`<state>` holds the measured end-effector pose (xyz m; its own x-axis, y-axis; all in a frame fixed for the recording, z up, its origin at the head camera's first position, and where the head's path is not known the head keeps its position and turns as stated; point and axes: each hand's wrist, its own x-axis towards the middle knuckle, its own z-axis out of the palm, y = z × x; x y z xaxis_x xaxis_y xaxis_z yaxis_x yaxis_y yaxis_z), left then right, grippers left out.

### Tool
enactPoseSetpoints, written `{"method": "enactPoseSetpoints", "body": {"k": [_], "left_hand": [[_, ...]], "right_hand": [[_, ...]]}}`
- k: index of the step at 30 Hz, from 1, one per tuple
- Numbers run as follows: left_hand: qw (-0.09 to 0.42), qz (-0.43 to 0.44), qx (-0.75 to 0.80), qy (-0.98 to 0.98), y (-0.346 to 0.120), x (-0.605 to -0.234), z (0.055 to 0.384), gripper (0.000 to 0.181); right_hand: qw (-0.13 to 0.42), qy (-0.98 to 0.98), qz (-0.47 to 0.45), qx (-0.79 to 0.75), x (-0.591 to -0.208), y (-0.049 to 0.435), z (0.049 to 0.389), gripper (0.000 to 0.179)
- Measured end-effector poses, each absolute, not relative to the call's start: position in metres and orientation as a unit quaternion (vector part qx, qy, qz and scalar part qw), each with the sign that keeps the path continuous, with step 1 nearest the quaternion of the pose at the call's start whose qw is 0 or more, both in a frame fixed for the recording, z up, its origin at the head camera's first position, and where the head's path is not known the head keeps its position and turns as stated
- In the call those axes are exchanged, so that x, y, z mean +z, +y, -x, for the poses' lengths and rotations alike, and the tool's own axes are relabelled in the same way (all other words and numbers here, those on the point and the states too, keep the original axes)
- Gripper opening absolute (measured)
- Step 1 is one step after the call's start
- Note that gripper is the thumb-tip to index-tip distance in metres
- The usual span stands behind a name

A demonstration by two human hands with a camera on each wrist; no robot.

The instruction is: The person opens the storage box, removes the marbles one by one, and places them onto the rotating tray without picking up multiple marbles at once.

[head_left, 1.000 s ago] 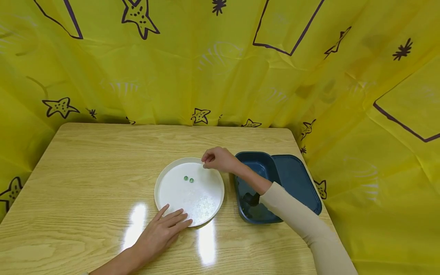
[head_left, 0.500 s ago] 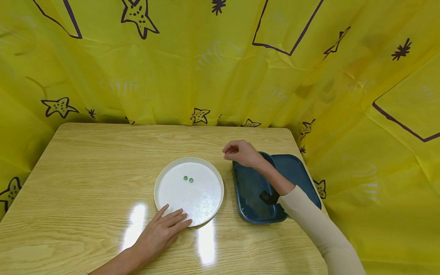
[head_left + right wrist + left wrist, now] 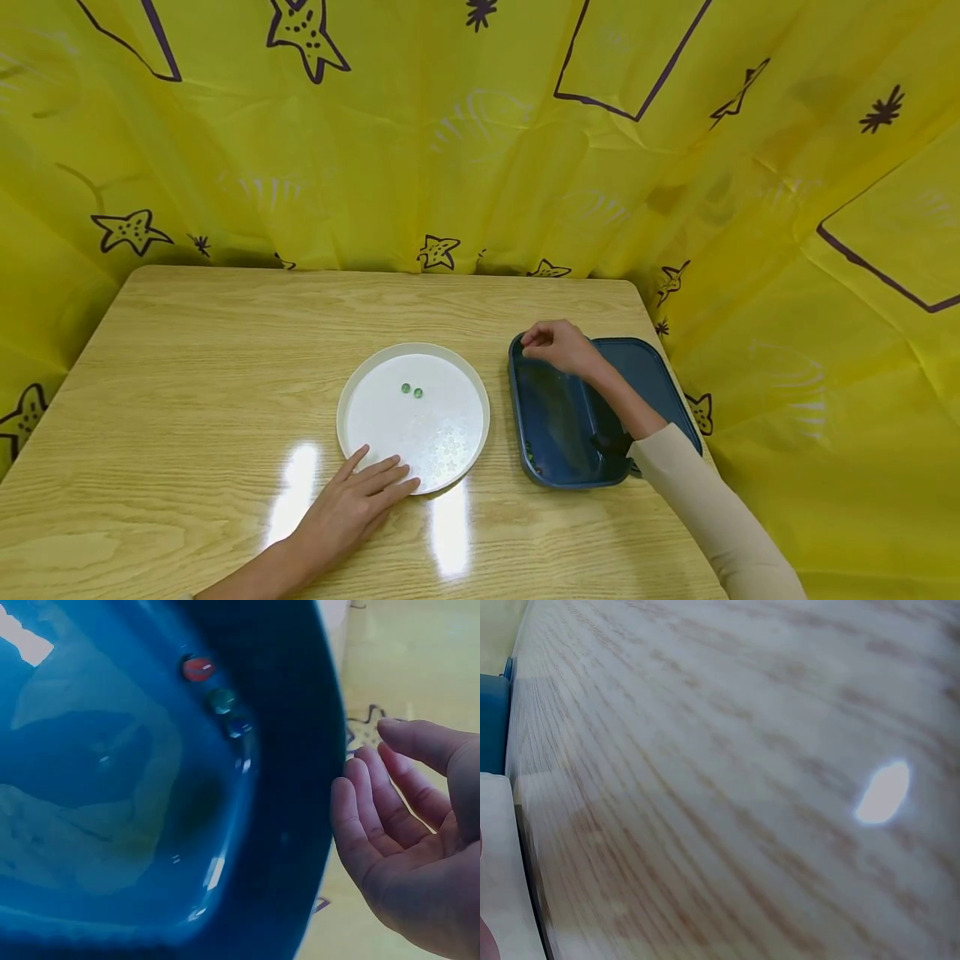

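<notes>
Two green marbles (image 3: 412, 391) lie close together on a round white tray (image 3: 352, 375). My left hand (image 3: 352, 508) rests its straight fingers on the tray's near rim. Over the far left corner of a dark blue box (image 3: 551, 417) is my right hand (image 3: 562, 346), its fingers loosely bent and nothing visible between them. Seen in the right wrist view, the thumb and fingers are beside the box wall. Inside that box, along its edge, sit a red marble (image 3: 198, 669), a green marble (image 3: 222, 700) and a dark blue marble (image 3: 238, 726).
A blue lid (image 3: 645, 375) lies to the right of the box, partly behind the right forearm. The wooden table (image 3: 225, 358) stretches left of the tray. Yellow curtains (image 3: 360, 167) hang behind and to the right.
My right hand has moved right, from over the tray's far right rim to the box's far left corner. The left hand, the tray and its two marbles have stayed put.
</notes>
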<state>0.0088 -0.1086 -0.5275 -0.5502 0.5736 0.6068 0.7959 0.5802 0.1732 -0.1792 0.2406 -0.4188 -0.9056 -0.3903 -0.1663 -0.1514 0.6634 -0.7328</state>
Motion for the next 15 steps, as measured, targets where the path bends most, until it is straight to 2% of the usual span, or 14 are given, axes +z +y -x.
{"method": "enactPoseSetpoints", "body": {"k": [15], "left_hand": [[0.251,0.402,-0.224,-0.852,-0.109,-0.528,-0.009,0.053]], "right_hand": [[0.204,0.909,0.155,-0.328,-0.455,0.252,0.186,0.018]]}}
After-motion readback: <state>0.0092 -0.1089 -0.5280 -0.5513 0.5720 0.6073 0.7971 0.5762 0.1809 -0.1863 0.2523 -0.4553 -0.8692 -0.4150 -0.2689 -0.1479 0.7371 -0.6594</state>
